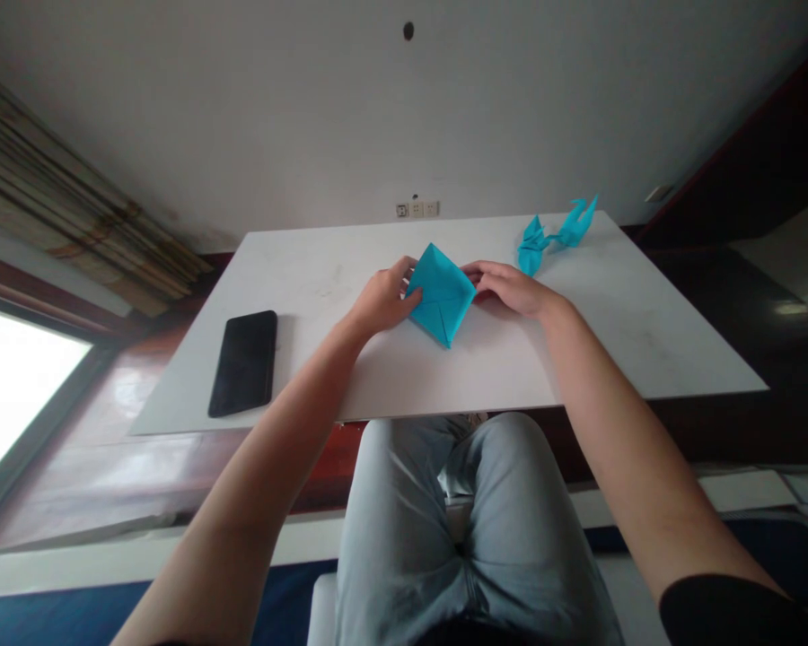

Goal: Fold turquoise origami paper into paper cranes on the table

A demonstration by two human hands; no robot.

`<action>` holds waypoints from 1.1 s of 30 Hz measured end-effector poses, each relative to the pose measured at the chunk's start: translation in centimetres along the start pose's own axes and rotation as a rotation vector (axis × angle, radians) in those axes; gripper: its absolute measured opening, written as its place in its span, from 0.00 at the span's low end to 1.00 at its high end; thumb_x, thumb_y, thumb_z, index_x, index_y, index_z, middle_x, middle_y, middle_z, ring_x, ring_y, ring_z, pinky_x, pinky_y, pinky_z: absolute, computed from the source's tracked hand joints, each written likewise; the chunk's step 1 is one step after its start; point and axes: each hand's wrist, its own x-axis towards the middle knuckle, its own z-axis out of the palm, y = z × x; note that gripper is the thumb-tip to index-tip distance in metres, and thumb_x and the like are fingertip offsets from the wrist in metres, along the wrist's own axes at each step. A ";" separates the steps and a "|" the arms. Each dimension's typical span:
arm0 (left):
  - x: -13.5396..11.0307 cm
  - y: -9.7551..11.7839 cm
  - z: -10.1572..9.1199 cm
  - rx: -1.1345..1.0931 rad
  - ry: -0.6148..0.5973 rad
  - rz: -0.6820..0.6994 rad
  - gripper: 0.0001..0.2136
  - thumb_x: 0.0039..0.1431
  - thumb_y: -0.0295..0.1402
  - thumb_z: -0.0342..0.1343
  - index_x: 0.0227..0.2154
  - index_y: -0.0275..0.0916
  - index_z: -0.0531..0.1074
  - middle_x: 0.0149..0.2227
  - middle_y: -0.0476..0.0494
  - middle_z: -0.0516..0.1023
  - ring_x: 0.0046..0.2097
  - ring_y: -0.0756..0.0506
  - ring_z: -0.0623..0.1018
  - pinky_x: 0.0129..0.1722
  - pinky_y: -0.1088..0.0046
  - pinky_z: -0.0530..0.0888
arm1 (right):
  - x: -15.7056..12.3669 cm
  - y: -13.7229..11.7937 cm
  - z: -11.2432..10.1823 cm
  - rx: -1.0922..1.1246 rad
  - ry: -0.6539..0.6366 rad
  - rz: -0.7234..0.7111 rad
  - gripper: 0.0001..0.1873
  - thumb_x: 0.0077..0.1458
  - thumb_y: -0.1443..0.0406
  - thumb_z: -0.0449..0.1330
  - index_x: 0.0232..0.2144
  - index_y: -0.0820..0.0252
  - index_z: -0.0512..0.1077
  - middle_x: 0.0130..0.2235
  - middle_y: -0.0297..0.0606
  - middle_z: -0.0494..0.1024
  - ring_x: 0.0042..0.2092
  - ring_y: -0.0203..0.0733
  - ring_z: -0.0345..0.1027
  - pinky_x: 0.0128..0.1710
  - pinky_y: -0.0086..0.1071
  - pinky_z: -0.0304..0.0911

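Observation:
A folded sheet of blue origami paper (pixel 440 294) is held tilted over the white table, turned like a diamond, with crease lines across its lower half. My left hand (pixel 385 296) grips its left side, thumb on the front face and fingers partly hidden behind. At the right corner, my right hand (pixel 508 285) has its thumb and fingers closed about the edge; some fingertips are hidden by the paper. Beyond my right hand lie two folded blue paper figures, one paper crane (pixel 577 224) with raised points and another blue folded figure (pixel 531 246).
The white table (pixel 323 269) stands close to the wall with sockets (pixel 417 209). A black smartphone or tablet (pixel 243 363) lies at its left front. My legs (pixel 471 502) are below the front edge. A curtain (pixel 60 170) hangs at left.

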 end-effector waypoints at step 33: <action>-0.7 0.8 0.3 -0.011 -0.128 0.185 0.31 0.59 0.46 0.78 0.65 0.50 0.81 0.75 0.34 0.70 0.65 0.30 0.84 0.68 0.47 0.82 | 0.5 -0.3 1.8 -0.161 -0.011 -0.087 0.31 0.47 0.40 0.82 0.43 0.50 0.80 0.37 0.37 0.84 0.43 0.53 0.79 0.48 0.48 0.78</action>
